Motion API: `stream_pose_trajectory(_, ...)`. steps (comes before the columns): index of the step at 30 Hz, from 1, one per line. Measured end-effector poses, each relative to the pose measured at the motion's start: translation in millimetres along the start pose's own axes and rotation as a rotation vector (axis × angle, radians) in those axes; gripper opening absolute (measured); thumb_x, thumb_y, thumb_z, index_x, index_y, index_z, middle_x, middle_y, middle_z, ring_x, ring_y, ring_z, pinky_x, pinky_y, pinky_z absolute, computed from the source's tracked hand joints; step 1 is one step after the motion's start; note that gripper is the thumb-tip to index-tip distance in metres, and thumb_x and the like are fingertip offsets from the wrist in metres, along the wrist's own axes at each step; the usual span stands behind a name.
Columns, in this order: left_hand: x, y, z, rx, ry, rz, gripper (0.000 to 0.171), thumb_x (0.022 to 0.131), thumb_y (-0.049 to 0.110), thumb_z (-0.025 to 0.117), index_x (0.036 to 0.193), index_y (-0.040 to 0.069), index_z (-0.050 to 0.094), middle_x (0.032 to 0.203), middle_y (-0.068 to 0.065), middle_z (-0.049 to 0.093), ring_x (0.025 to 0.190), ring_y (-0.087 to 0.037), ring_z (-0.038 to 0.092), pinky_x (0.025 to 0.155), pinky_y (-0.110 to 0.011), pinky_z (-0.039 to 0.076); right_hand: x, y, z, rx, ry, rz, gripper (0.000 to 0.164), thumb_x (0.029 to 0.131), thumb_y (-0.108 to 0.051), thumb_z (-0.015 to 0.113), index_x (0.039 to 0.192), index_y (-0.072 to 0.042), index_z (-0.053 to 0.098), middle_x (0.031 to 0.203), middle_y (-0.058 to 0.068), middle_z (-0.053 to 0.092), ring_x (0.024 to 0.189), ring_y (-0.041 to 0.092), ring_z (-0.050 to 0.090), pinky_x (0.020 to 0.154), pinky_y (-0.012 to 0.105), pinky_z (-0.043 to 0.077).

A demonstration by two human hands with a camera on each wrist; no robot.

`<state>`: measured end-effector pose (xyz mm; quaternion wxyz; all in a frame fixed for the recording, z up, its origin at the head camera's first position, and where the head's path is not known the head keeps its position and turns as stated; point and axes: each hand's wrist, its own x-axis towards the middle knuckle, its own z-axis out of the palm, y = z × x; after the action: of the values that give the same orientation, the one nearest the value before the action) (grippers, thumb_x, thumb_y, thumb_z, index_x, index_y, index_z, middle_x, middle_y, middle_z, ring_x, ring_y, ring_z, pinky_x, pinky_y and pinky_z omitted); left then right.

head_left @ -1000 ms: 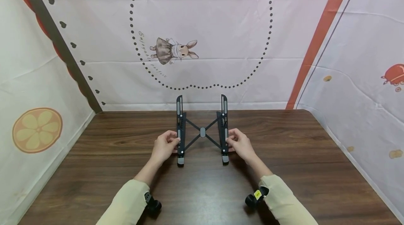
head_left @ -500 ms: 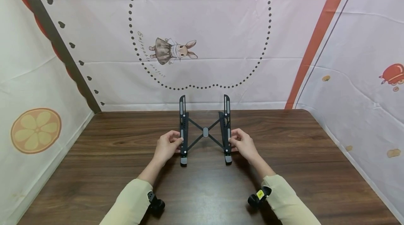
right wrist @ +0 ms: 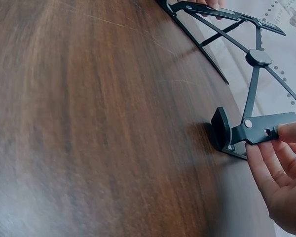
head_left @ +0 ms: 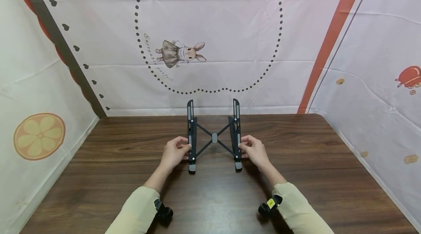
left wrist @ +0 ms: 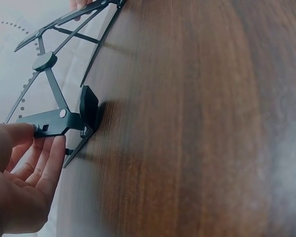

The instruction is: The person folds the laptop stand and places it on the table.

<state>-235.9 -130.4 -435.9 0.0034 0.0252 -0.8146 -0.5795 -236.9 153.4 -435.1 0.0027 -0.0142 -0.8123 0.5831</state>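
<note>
A black folding laptop stand point(head_left: 214, 138) stands spread on the wooden table, its two side rails joined by an X of crossbars with a grey oval hub. My left hand point(head_left: 174, 150) pinches the left rail near its front, thumb on top and fingers beneath, as the left wrist view shows with the hand point(left wrist: 27, 173) at the rail. On the other side my right hand point(head_left: 254, 150) grips the right rail the same way; in the right wrist view its thumb point(right wrist: 291, 131) presses the rail's upper face. Upturned front stops point(right wrist: 220, 127) rise at the rails' near ends.
The brown table point(head_left: 210, 201) reaches back to a white printed cloth point(head_left: 230, 37) hanging behind the stand. More cloth closes off the left and right sides. Both wrists carry small black cameras point(head_left: 163, 212) close over the tabletop.
The stand and both hands appear slightly further right in the head view than one second ago. Over the last half second they hold nearly still, with both grips unchanged.
</note>
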Motion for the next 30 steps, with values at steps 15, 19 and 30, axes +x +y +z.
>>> stream_pose_trajectory(15,-1.5,0.2,1.7,0.014,0.021,-0.006,0.015,0.087,0.01,0.062,0.101,0.005,0.063,0.079,-0.009,0.067,0.062,-0.014,0.063,0.059,-0.029,0.055,-2.2,0.8,4.6,0.029,0.037,0.008,0.017,0.087,-0.007,0.06,0.104,-0.004,0.064,0.089,0.012,0.066,0.069,0.017,0.064,0.063,0.034,0.055)
stream_pose_trajectory(19,-1.0,-0.2,2.1,0.015,0.022,-0.01,0.014,0.087,0.01,0.062,0.1,0.006,0.063,0.079,-0.008,0.067,0.062,-0.014,0.063,0.06,-0.031,0.055,-2.3,1.5,5.4,0.037,0.043,0.017,0.017,0.087,-0.007,0.061,0.103,-0.005,0.065,0.088,0.011,0.066,0.068,0.017,0.064,0.064,0.035,0.055)
stream_pose_trajectory(30,-1.8,0.8,4.5,0.012,0.025,-0.006,0.015,0.087,0.009,0.063,0.101,0.006,0.063,0.081,-0.009,0.068,0.061,-0.014,0.063,0.061,-0.032,0.055,-1.9,0.4,7.8,0.051,0.051,0.028,0.017,0.086,-0.006,0.062,0.102,-0.004,0.066,0.087,0.01,0.065,0.067,0.017,0.064,0.062,0.033,0.055)
